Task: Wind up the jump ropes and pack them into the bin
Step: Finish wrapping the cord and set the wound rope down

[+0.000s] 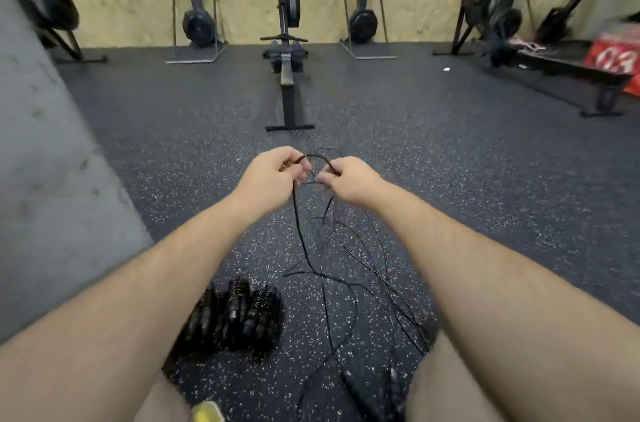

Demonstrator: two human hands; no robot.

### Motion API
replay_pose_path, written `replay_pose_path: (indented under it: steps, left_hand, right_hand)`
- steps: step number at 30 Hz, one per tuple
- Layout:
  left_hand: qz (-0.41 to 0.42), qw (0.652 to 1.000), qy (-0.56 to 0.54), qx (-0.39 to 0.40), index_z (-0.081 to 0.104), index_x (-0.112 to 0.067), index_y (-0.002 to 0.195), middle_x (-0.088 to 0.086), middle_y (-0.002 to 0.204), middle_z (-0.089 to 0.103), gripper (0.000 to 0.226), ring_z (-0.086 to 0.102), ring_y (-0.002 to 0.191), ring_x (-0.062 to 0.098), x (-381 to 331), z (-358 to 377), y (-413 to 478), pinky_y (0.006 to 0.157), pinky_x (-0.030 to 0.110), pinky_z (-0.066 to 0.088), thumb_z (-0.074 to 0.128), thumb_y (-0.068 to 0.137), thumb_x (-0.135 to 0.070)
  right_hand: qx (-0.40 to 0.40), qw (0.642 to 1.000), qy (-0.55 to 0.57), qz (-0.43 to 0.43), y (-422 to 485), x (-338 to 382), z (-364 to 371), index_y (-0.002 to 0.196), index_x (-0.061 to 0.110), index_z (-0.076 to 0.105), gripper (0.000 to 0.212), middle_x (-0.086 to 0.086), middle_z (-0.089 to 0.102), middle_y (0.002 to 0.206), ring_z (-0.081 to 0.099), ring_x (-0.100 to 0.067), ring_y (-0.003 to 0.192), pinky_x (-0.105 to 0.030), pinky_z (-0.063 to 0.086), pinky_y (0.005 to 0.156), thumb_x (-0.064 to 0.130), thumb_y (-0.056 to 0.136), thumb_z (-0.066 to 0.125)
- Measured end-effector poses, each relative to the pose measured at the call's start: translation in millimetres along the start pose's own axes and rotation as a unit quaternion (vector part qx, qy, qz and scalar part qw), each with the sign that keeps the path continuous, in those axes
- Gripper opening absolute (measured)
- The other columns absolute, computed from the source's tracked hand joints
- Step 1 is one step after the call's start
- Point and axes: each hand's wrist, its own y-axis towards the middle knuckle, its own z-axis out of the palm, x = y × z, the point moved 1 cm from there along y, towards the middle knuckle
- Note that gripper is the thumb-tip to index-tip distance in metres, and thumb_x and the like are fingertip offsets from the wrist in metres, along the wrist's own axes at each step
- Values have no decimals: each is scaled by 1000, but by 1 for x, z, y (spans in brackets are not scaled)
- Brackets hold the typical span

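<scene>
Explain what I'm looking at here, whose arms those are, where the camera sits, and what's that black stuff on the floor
This is one wide-angle picture from a camera worn on a person's head, looking forward and down, so the two bare arms are that person's own. The left hand and right hand pinch a loop of thin black jump rope; the rest hangs in a loose tangle over the speckled gym floor. Near the left forearm lies a black pile, apparently ropes already wound. Ahead stands a rowing machine against the wall. No bin is clearly in view.

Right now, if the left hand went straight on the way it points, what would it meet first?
Probably the right hand: the left hand points toward it along the short loop of jump rope both fingers pinch. Depth is unclear.
</scene>
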Motion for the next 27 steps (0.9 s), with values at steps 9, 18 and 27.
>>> replay_pose_path:
  steps: [9,18,27]
  left_hand:
    - [-53,997,37,43,57,-25,112,0,97,72,12,68,87,21,19,10,1,71,33,53,61,100,-25]
    - [-28,999,-23,13,70,-12,90,9,83,74,18,60,63,13,10,21,11,67,33,53,61,100,-24]
    - [37,975,-217,13,69,-13,90,0,78,70,22,59,69,16,-14,12,19,60,28,50,53,105,-16]
  right_hand:
    - [-108,962,236,-81,-21,40,-21,100,11,68,12,-5,75,75,53,-4,47,-16,42,47,20,98,61]
    - [-68,931,359,-22,-32,28,-15,134,4,50,49,-11,64,120,67,-20,81,-28,54,61,-8,87,56]
    - [69,994,85,-10,-25,4,21,123,25,58,38,8,65,98,59,-7,79,-26,49,68,41,90,70]
